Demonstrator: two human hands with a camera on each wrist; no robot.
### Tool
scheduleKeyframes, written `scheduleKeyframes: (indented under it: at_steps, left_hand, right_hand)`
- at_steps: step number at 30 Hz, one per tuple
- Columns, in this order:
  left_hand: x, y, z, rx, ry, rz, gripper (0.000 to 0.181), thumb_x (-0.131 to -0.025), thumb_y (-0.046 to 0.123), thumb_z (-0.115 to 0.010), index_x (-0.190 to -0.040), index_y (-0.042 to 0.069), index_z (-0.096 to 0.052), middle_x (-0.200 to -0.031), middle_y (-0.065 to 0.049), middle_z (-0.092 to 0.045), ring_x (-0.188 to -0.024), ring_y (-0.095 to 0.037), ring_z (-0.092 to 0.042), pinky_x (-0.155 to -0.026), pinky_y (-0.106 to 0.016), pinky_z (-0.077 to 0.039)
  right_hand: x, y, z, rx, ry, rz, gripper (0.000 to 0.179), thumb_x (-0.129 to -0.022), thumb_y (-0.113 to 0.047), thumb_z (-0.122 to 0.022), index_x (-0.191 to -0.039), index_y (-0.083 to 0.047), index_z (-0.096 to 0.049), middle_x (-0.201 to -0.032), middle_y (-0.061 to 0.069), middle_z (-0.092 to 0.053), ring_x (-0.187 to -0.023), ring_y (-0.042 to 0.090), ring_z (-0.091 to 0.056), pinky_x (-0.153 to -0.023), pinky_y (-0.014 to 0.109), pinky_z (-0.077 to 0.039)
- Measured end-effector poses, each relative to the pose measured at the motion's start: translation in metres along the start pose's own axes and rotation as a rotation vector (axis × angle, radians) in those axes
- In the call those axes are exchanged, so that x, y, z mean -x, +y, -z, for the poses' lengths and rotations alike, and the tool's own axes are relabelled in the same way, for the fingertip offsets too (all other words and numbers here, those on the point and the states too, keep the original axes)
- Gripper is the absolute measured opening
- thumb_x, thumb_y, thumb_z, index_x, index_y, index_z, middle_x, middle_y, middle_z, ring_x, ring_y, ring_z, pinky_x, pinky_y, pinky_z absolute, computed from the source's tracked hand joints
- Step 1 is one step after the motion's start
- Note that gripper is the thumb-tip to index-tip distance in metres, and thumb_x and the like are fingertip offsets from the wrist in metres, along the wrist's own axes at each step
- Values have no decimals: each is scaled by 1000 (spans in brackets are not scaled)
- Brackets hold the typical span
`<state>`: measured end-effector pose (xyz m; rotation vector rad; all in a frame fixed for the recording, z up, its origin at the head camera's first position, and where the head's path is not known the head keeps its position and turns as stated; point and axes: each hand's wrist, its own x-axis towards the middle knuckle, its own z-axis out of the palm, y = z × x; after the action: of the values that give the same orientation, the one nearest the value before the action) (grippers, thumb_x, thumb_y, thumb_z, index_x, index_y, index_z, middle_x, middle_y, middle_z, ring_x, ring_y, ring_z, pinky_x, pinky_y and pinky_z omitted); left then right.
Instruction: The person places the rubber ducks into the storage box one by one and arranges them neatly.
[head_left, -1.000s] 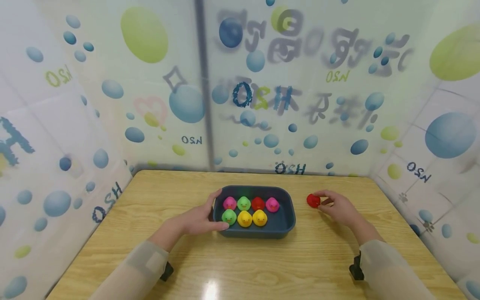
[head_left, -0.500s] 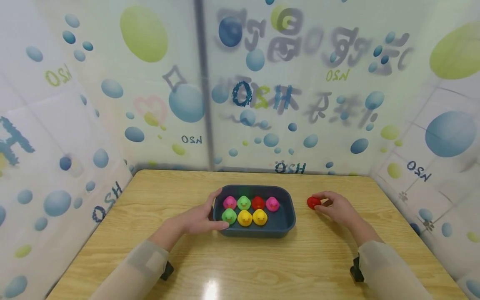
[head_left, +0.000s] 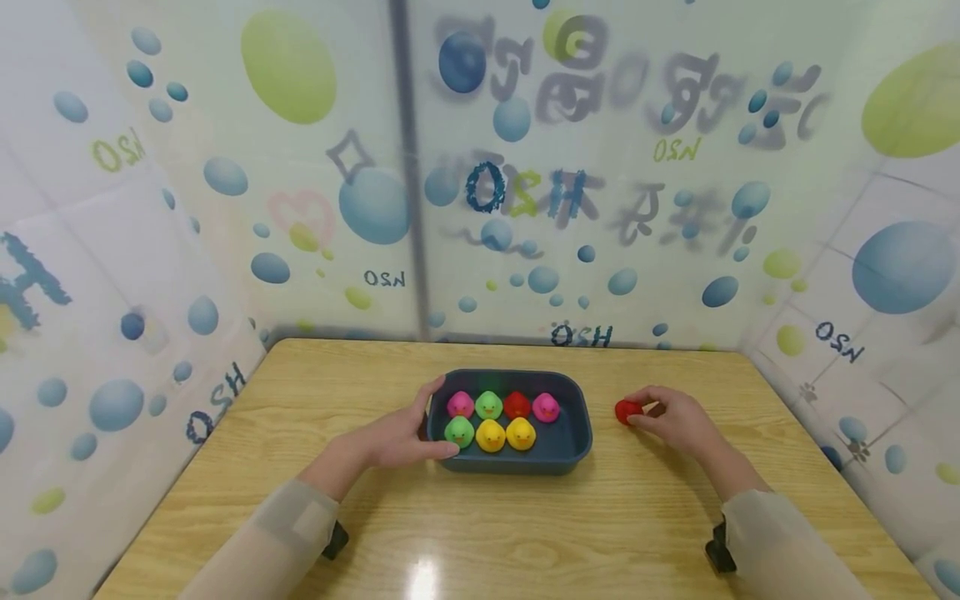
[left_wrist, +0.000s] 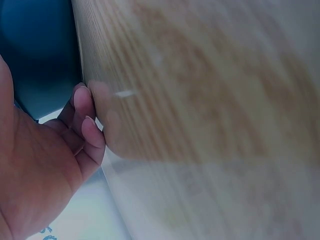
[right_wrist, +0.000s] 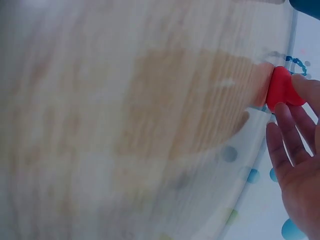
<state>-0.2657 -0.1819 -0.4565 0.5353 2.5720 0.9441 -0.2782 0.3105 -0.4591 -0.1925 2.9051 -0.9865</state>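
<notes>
A dark blue rectangular tray (head_left: 510, 467) stands on the table with several small rubber ducks in it, set in two rows. The back row has pink (head_left: 461, 406), green, red and pink ducks; a green duck (head_left: 459, 433) and two yellow ones (head_left: 491, 436) form the front row. My left hand (head_left: 393, 435) holds the tray's left end, thumb at the front rim and fingers at the back corner. To the right of the tray, my right hand (head_left: 678, 421) pinches a red rubber duck (right_wrist: 280, 90) between thumb and fingers, low at the tabletop.
The wooden table (head_left: 525, 533) ends at the back against a pale curtain (head_left: 487, 275) printed with blue and green dots. Similar panels rise along both sides. A dark wrist device (head_left: 720, 550) shows at the right sleeve.
My right hand, with the red rubber duck, has shifted slightly toward me. The left hand, the tray and the ducks in it look the same.
</notes>
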Motion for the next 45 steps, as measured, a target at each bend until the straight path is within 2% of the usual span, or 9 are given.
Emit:
scheduleKeyframes:
  at_steps: [8,16,19,27,31,37,45]
  left_hand:
    - [-1,0,-1,-3,-2,4,121,-93,72,-76,-176,36,4,-160,-24,-57,-138,-34,-63,-125,-60,-43]
    - [-4,-1,-1,-6,0,-4,120,-93,72,-75,-176,36,4,-165,-26,-52,-145,-38,-59,-126,-60,-41]
    - [-4,0,0,-7,-1,-5,120,-93,72,-75,-177,35,4,-166,-26,-50,-146,-39,-58,-126,-61,-41]
    - [-3,0,0,-2,-2,-2,121,-93,72,-75,-177,34,3,-167,-26,-48,-146,-38,-57,-128,-60,-40]
    - [-3,0,0,15,-5,0,120,-94,70,-76,-177,34,3,-165,-24,-52,-140,-33,-61,-127,-59,-42]
    - [-3,0,-1,12,-3,5,119,-94,69,-76,-177,35,3,-169,-24,-48,-144,-35,-58,-127,-60,-41]
    - [-1,0,0,11,-2,2,120,-94,69,-77,-177,34,3,-167,-24,-50,-140,-34,-61,-126,-60,-42]
  right_hand:
    - [13,0,1,21,14,90,31,-100,-20,-83,-128,-9,-77,-121,13,-76,-98,23,-68,-80,34,-57]
    - [24,-5,3,-25,80,161,40,-100,-16,-82,-138,-7,-71,-126,15,-73,-95,18,-66,-79,25,-57]
    - [27,-13,4,-66,109,184,41,-100,-17,-83,-137,-6,-68,-123,13,-74,-93,16,-65,-79,24,-56]
    - [32,-46,1,-130,114,247,35,-97,-15,-84,-129,-8,-71,-113,7,-74,-90,12,-64,-78,26,-57]
    - [32,-60,-4,-132,117,280,34,-97,-16,-85,-128,-11,-72,-111,4,-74,-90,13,-64,-79,27,-57]
    - [29,-80,-11,-103,104,296,33,-97,-21,-85,-128,-15,-74,-111,0,-74,-97,20,-62,-82,30,-55]
    - [20,-91,-26,-54,54,336,30,-96,-26,-87,-125,-21,-78,-114,-4,-72,-103,21,-58,-89,37,-53]
